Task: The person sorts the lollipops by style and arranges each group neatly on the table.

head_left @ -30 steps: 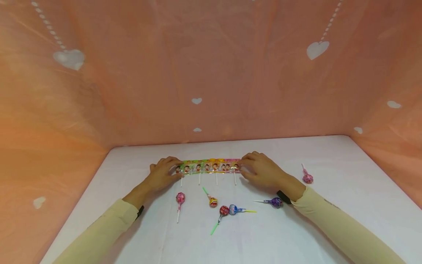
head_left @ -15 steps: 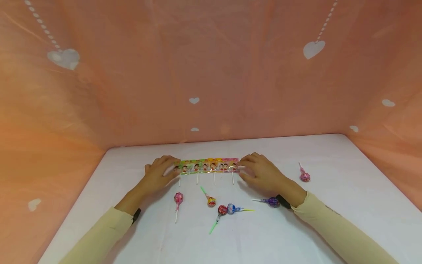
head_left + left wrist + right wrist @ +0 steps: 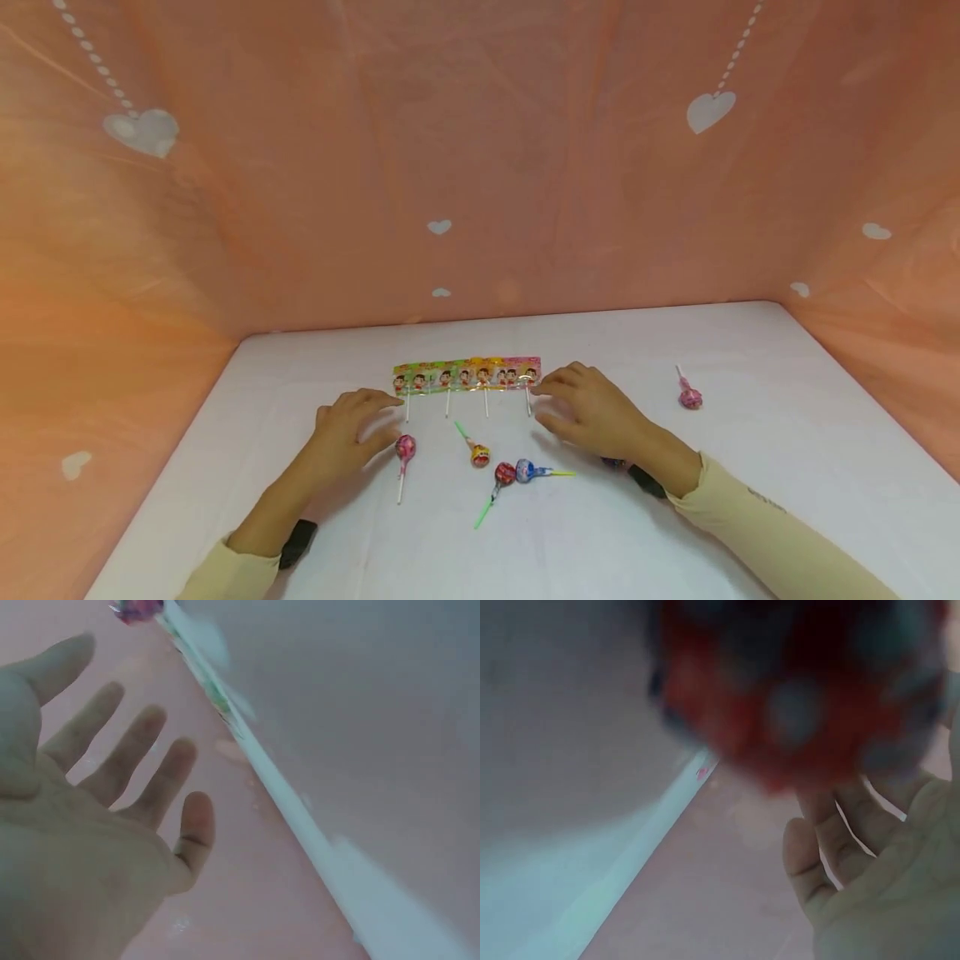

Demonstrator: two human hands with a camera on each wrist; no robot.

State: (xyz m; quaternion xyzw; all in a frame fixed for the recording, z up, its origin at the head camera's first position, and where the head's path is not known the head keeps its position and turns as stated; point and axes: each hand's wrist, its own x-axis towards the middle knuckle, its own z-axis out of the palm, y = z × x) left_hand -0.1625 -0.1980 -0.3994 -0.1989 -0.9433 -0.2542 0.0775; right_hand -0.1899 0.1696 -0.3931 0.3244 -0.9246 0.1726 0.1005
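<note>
In the head view a strip of lollipop wrappers (image 3: 465, 377), printed green, orange and pink, lies flat with several white sticks pointing toward me. My left hand (image 3: 347, 435) is apart from it, thumb beside the head of a pink lollipop (image 3: 406, 447); whether they touch I cannot tell. The left wrist view shows that palm and its spread fingers holding nothing. Near the strip's right end, my right hand (image 3: 600, 414) hovers with loosely bent fingers and nothing gripped. It mostly covers a purple lollipop (image 3: 613, 462). A blurred red ball (image 3: 802, 697) blocks part of the right wrist view.
A yellow-and-red lollipop (image 3: 479, 454), a red one (image 3: 505, 473) and a blue one (image 3: 525, 471) lie in the middle of the white table (image 3: 630, 550). Another pink lollipop (image 3: 690, 398) is at the right. An orange curtain (image 3: 480, 167) rises behind the table.
Both hands have let go of the strip's ends. The left hand has moved down toward the pink lollipop, the right slightly down, covering most of the purple one.
</note>
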